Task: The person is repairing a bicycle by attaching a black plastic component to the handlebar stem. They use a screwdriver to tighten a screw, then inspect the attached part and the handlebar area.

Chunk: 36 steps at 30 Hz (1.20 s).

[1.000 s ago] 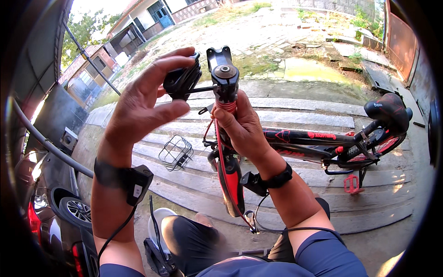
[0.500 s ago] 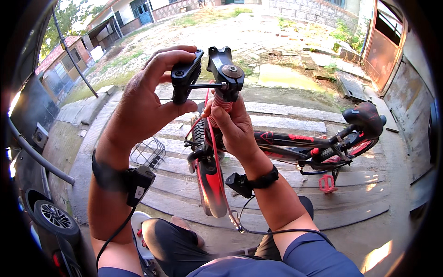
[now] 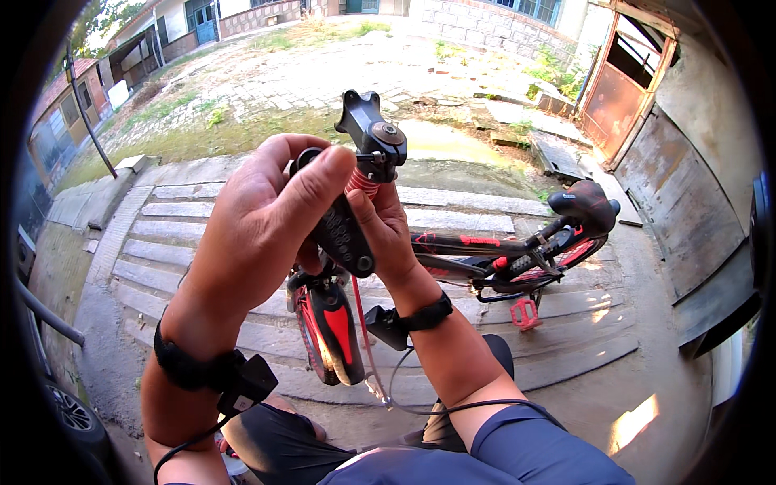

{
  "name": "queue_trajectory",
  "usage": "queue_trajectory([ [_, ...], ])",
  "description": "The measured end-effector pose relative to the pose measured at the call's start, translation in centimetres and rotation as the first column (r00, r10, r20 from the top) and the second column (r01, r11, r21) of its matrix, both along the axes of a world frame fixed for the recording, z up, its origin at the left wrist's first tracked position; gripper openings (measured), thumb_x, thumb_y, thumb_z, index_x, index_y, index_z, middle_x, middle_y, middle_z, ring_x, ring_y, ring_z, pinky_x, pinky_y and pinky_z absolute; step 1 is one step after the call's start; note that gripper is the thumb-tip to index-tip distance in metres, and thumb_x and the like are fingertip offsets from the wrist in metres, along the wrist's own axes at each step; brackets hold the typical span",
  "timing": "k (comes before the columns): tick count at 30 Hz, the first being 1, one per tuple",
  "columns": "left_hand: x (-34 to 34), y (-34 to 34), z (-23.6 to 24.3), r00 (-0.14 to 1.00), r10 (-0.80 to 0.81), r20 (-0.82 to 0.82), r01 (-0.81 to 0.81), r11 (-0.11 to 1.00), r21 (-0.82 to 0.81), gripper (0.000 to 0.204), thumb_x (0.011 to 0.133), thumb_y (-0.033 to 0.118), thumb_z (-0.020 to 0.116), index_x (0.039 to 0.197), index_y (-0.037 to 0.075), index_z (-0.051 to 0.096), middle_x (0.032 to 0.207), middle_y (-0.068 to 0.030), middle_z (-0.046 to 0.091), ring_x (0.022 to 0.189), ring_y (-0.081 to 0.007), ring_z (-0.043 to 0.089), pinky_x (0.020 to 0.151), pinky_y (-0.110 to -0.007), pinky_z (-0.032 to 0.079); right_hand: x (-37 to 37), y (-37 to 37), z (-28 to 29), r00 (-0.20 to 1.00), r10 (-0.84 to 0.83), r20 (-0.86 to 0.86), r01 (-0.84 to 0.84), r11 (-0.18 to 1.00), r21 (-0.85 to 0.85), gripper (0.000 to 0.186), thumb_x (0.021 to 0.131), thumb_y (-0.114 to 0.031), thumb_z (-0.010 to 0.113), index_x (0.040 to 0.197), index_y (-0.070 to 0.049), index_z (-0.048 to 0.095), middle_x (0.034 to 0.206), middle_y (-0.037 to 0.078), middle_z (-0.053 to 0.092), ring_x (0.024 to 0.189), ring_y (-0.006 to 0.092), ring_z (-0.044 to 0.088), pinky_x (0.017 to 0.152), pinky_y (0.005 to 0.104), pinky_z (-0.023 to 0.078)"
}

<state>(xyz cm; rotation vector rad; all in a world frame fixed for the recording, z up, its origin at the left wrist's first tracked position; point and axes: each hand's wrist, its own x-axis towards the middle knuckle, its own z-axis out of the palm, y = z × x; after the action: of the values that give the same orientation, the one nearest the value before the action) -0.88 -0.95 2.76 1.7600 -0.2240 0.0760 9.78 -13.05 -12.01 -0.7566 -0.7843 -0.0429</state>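
Head view: left hand [image 3: 263, 214] grips a black multi-tool [image 3: 343, 234], right hand [image 3: 390, 238] the red-ringed bicycle steerer [image 3: 363, 184].

Left bare hand [image 3: 263, 202] rolled over, thumb now raised near black metal bicycle stem [image 3: 362, 120]; black oblong folding multi-tool [image 3: 343, 234] swung round, now slanting down-right.

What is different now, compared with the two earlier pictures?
The left hand has turned, bringing its thumb upward; the black multi-tool, roughly upright before, now slants down toward the lower right. Nothing was visibly let go. The right hand still grips the red-ringed tube beneath the stem.
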Motion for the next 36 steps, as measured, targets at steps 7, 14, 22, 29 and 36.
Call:
queue_trajectory([
  [7,-1.0,0.2,-2.8,0.960,-0.108,0.258,0.106,0.994,0.018,0.101,0.077,0.008,0.085,0.157,0.008,0.024,0.097,-0.0024,0.065,0.080,-0.0087,0.065,0.066,-0.023,0.050,1.3,0.0,-1.1,0.999,0.044,-0.019,-0.045,0.999,-0.020,0.032,0.105,-0.024,0.056,0.134,-0.012,0.050,0.114,0.008,0.062,0.102,0.0173,0.061,0.089,0.0330,0.052],
  [14,-0.4,1.5,-4.2,0.728,-0.121,0.674,-0.280,0.846,0.453,0.109,0.062,0.004,0.092,0.154,0.008,0.034,0.109,-0.0075,0.065,0.083,-0.0152,0.061,0.072,-0.029,0.050,0.9,0.4,-1.3,0.998,0.016,-0.055,-0.016,1.000,0.003,0.034,0.104,-0.026,0.060,0.131,-0.008,0.050,0.101,0.001,0.060,0.090,0.0086,0.055,0.081,0.0251,0.046],
  [22,0.0,2.0,-3.8,0.574,-0.229,0.786,-0.528,0.630,0.569,0.092,0.061,0.011,0.092,0.143,0.008,0.050,0.114,-0.0149,0.062,0.091,-0.0286,0.064,0.075,-0.037,0.054,0.6,0.3,-0.8,0.999,0.012,-0.036,-0.012,1.000,0.006,0.032,0.104,-0.025,0.059,0.131,-0.009,0.050,0.101,0.001,0.060,0.090,0.0086,0.055,0.081,0.0249,0.046],
  [29,0.3,2.1,-1.9,0.326,-0.308,0.894,-0.698,0.560,0.447,0.078,0.061,0.027,0.095,0.129,0.007,0.062,0.117,-0.0161,0.059,0.101,-0.0321,0.065,0.082,-0.038,0.056,0.7,0.0,-0.6,1.000,0.010,-0.026,-0.011,1.000,-0.011,0.032,0.104,-0.025,0.059,0.130,-0.009,0.051,0.103,0.000,0.059,0.091,0.0079,0.054,0.083,0.0240,0.045],
  [36,1.7,1.9,0.0,0.371,-0.295,0.881,-0.576,0.671,0.467,0.070,0.060,0.022,0.094,0.119,0.003,0.064,0.107,-0.0137,0.062,0.097,-0.0297,0.065,0.081,-0.036,0.055,0.5,0.1,-0.6,0.994,-0.098,0.046,0.100,0.994,-0.048,0.030,0.105,-0.020,0.058,0.132,-0.010,0.050,0.105,-0.002,0.058,0.089,0.0048,0.050,0.081,0.0218,0.042],
])
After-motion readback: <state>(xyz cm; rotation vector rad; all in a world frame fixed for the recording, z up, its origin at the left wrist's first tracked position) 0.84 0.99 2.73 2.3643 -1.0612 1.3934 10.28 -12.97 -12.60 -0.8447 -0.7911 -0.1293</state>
